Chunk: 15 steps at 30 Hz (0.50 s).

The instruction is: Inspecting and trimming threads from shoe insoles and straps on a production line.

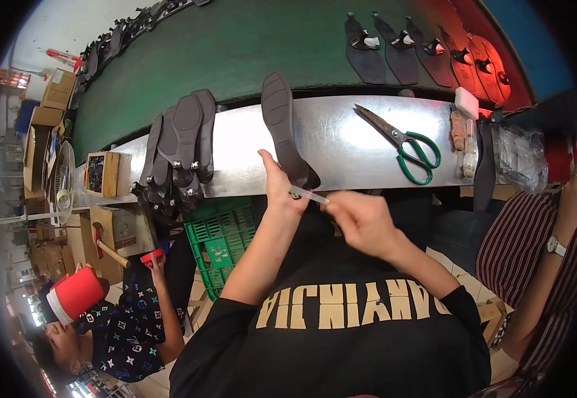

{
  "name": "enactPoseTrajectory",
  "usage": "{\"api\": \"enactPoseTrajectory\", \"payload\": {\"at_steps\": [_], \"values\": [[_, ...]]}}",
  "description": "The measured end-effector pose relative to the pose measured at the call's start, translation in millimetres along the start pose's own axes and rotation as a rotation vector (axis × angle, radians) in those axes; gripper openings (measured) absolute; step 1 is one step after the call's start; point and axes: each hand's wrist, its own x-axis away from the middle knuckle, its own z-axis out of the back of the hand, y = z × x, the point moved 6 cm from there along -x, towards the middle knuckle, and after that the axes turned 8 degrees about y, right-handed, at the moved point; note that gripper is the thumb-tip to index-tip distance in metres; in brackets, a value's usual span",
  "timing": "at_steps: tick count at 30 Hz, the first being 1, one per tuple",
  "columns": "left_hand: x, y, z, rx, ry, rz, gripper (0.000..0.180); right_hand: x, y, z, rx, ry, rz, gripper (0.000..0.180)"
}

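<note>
A dark grey sandal sole [278,109] stands up over the near edge of the metal ledge, its patterned underside facing me. My left hand [280,189] is closed round its lower end, thumb raised beside it. From the right, my right hand [363,217] pinches a thin, whitish translucent strip [310,194]. The strip reaches across to the left palm, at the sole's lower end; whether it touches the sole cannot be made out. Large scissors [404,142] with green handles lie to the right on the ledge.
Stacked sandals [186,132] lie at left on the metal ledge [341,119]. Behind runs a green belt [235,46] carrying several sandals [394,50]. A green crate [219,239] stands below. One person [129,331] sits left with a red container [75,295]; another, in stripes [520,232], is right.
</note>
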Motion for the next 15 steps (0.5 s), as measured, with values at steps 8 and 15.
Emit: {"api": "enactPoseTrajectory", "payload": {"at_steps": [8, 15], "values": [[22, 0, -16, 0.193, -0.139, 0.019, 0.067, -1, 11, -17, -0.610, -0.197, -0.587, 0.063], [39, 6, -27, 0.042, -0.252, -0.164, 0.069, 16, 22, -39, -1.005, -0.275, -0.848, 0.060]]}}
